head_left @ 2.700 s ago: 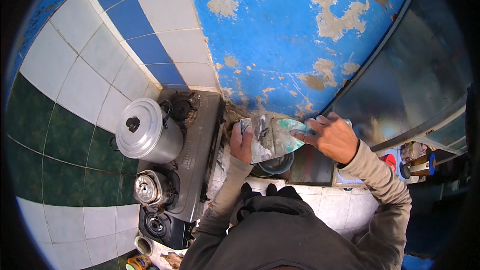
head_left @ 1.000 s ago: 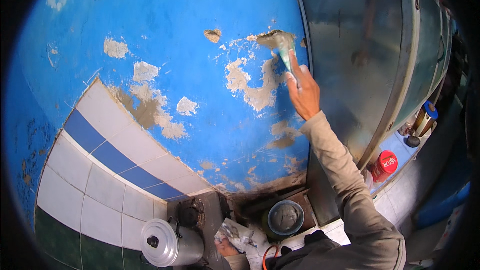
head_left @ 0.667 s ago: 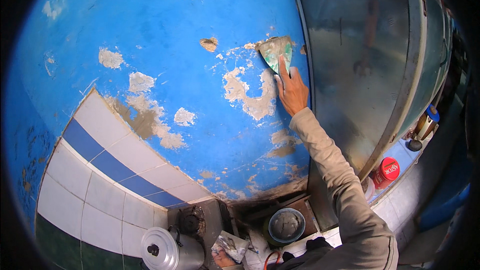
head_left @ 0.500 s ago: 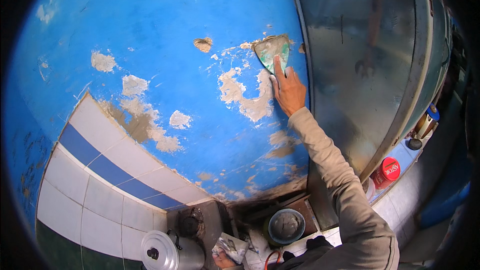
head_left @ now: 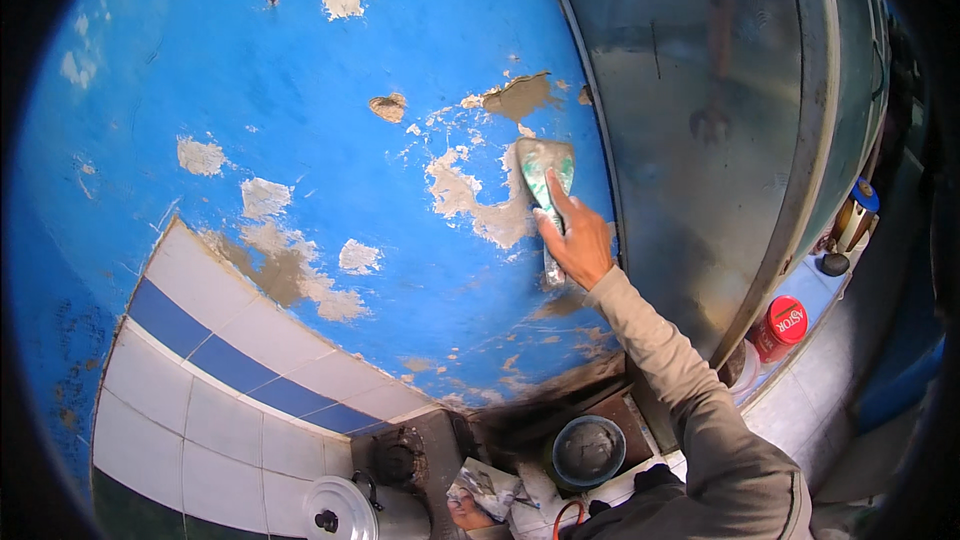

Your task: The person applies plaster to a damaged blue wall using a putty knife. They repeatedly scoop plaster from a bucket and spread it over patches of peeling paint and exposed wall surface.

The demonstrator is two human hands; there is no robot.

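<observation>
My right hand (head_left: 580, 243) is closed round a putty knife (head_left: 556, 156), its index finger stretched along the back of the blade. The wide blade points up and is smeared with grey and green. It lies over the blue wall (head_left: 330, 50), beside a pale filled patch (head_left: 462, 190); I cannot tell whether its edge touches. Just above the blade is a smooth, darker, damp-looking patch of filler (head_left: 520, 97). Left of that, a small chipped hole (head_left: 388, 107) shows in the paint. My left hand is out of the picture.
Below the wall stand a bowl of grey paste (head_left: 588, 452), a stove burner (head_left: 398, 455) and a lidded metal pot (head_left: 340, 512). White and blue tiles (head_left: 225, 365) cover the lower left. A dark metal panel (head_left: 700, 140) borders the right; a red-lidded tub (head_left: 778, 328) sits beyond it.
My right hand has drawn the putty knife downward, off the upper patch, which now shows smooth and covered. The knife's handle has come into sight, and the whole view has shifted slightly.
</observation>
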